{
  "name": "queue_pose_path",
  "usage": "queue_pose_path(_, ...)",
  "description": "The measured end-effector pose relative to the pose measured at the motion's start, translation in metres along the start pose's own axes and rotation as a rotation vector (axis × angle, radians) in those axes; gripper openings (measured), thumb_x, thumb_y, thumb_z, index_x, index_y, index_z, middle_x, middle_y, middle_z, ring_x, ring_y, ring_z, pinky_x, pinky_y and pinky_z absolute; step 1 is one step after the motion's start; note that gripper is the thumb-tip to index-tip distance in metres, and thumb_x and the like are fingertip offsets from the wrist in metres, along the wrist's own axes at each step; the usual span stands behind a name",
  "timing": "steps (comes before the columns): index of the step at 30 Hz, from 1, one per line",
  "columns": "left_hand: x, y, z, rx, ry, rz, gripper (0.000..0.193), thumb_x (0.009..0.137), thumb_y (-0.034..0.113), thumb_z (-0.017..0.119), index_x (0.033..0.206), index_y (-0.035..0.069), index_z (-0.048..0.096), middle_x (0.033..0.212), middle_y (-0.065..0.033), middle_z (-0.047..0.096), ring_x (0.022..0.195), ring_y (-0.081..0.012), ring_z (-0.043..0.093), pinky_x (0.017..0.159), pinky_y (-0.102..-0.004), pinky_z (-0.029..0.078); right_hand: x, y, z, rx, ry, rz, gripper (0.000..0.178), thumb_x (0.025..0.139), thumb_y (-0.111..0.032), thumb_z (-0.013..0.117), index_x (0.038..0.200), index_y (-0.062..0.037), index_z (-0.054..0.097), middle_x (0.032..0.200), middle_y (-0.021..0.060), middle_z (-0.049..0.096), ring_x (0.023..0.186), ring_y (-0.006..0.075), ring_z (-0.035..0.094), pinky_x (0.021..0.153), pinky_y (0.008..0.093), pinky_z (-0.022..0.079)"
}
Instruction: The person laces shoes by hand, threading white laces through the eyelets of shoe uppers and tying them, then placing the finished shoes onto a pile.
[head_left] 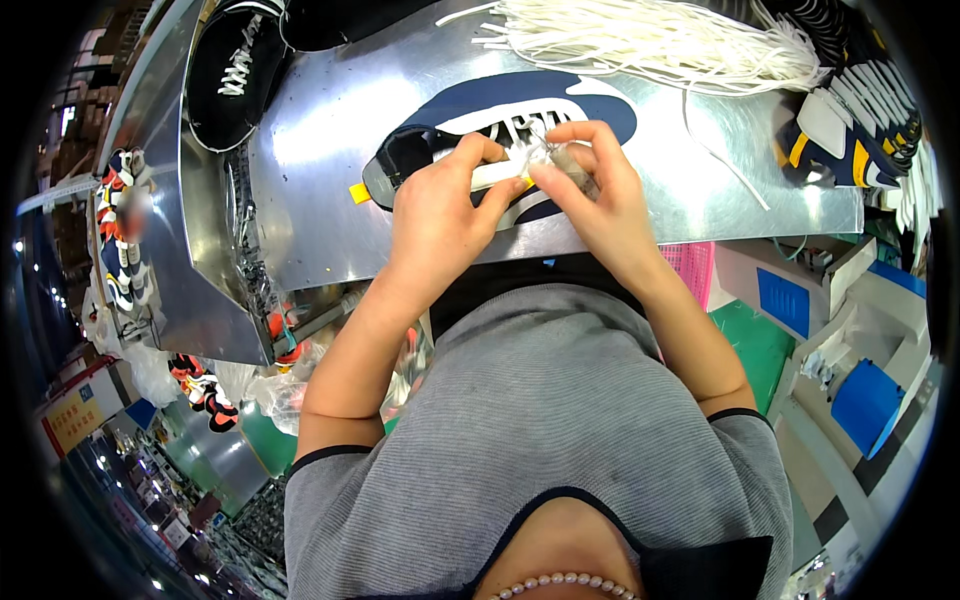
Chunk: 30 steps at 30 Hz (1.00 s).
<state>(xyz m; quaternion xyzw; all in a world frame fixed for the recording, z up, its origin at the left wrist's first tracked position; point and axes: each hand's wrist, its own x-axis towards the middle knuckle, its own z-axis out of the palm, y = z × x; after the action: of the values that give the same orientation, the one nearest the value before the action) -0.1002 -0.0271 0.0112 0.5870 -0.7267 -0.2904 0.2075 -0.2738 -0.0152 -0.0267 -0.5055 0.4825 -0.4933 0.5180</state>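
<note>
A navy and white shoe upper (pixel 455 112) lies flat on the metal bench, its toe to the right and its black-lined opening to the left. White shoelace (pixel 527 128) crosses the upper's eyelets. My left hand (pixel 445 210) pinches the white eyelet edge on the near side of the upper between thumb and fingers. Close to its right, my right hand (pixel 608 195) is closed in a pinch on the white lace, by the middle of the upper. Between both hands the exact path of the lace is hidden by fingers. A small yellow tab (pixel 360 193) sticks out at the heel end.
A bundle of white laces (pixel 650 45) lies at the back of the metal bench (pixel 320 235), one strand trailing right. Stacked navy uppers (pixel 850 130) stand at the right. A black laced shoe (pixel 235 80) lies at the far left, beside a belt-like channel. A pink basket (pixel 690 270) stands below the bench.
</note>
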Motion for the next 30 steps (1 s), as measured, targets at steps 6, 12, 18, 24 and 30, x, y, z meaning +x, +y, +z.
queue_pose_path(6,-0.003,-0.003,0.004,0.068,0.018,0.000,0.030,0.086,0.021,0.076,0.104,0.002,0.061,0.093,-0.0142,0.073,0.085,-0.0310,0.072,0.074,-0.0352,0.054,-0.022,-0.017,-0.018,-0.262,-0.164,0.135,0.020,0.098,-0.018,0.061,0.105,-0.0020,0.052,0.077,0.0127,0.067,0.063,0.0229,0.063,0.060,0.0348,0.048)
queue_pose_path(12,-0.004,-0.006,0.006,0.065,0.048,0.127,0.027,0.086,0.016,0.076,0.103,0.001,0.061,0.091,-0.0153,0.072,0.082,-0.0309,0.071,0.069,-0.0357,0.054,-0.017,-0.015,-0.017,-0.278,-0.183,0.160,0.019,0.097,-0.017,0.062,0.099,-0.0012,0.053,0.071,0.0122,0.067,0.063,0.0245,0.066,0.060,0.0355,0.050)
queue_pose_path(18,-0.007,-0.025,0.017,0.244,0.220,0.604,0.028,0.080,0.006,0.077,0.101,-0.002,0.061,0.070,-0.0090,0.061,0.054,-0.0246,0.055,0.052,-0.0364,0.044,-0.004,-0.018,-0.006,-0.325,-0.218,0.226,0.018,0.094,-0.016,0.063,0.095,-0.0002,0.054,0.071,0.0158,0.066,0.066,0.0314,0.067,0.062,0.0394,0.051)
queue_pose_path(24,-0.015,-0.016,0.012,0.236,0.098,0.549,0.039,0.079,0.008,0.080,0.111,-0.002,0.059,0.079,-0.0103,0.064,0.062,-0.0260,0.062,0.059,-0.0348,0.049,0.005,-0.026,-0.017,-0.477,-0.350,0.135,0.019,0.093,-0.017,0.062,0.094,0.0010,0.057,0.079,0.0222,0.066,0.075,0.0417,0.065,0.068,0.0467,0.051)
queue_pose_path(30,-0.022,-0.017,0.003,-0.137,0.056,0.326,0.049,0.084,-0.002,0.074,0.124,-0.003,0.047,0.112,-0.0160,0.067,0.102,-0.0255,0.069,0.086,-0.0327,0.054,0.036,-0.030,-0.050,-0.134,-0.106,-0.054,0.021,0.097,-0.021,0.060,0.105,-0.0012,0.060,0.074,0.0029,0.061,0.066,0.0078,0.053,0.057,0.0250,0.042)
